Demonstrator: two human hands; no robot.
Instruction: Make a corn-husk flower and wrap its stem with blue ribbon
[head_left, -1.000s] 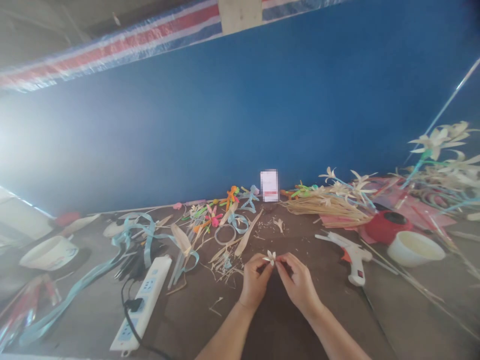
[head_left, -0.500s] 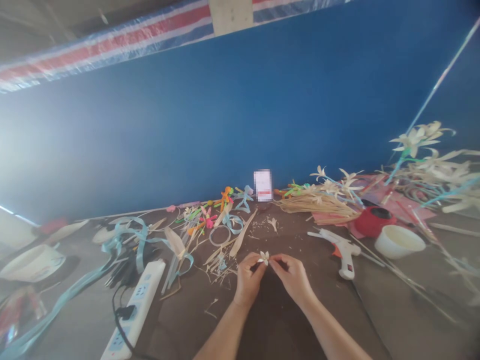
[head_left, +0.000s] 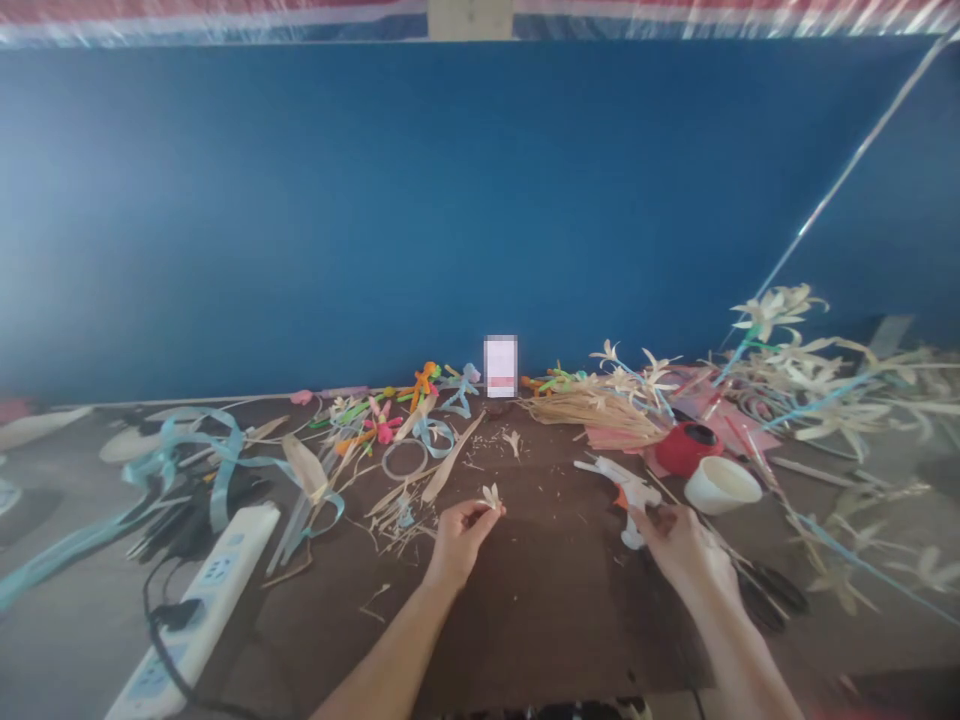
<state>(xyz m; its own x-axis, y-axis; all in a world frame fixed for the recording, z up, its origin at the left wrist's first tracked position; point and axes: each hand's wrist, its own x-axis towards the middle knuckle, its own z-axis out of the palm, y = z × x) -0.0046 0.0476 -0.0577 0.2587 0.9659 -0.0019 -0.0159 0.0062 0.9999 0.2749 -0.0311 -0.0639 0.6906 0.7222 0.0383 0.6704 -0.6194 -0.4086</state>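
Wall (head_left: 375, 220): blue, behind a dark tabletop (head_left: 547, 610)
Left grip (head_left: 459, 535): pinching a small white flower (head_left: 490, 496) over the tabletop
Right grip (head_left: 681, 548): at the white glue gun (head_left: 636, 488) (whether closed around it, I cannot tell)

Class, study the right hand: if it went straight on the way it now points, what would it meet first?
The white glue gun. It lies directly ahead of the right hand, which overlaps its handle in view and may already touch it; exact depth is unclear.

Glue gun (head_left: 636, 488) partly hidden behind right hand (head_left: 686, 550).
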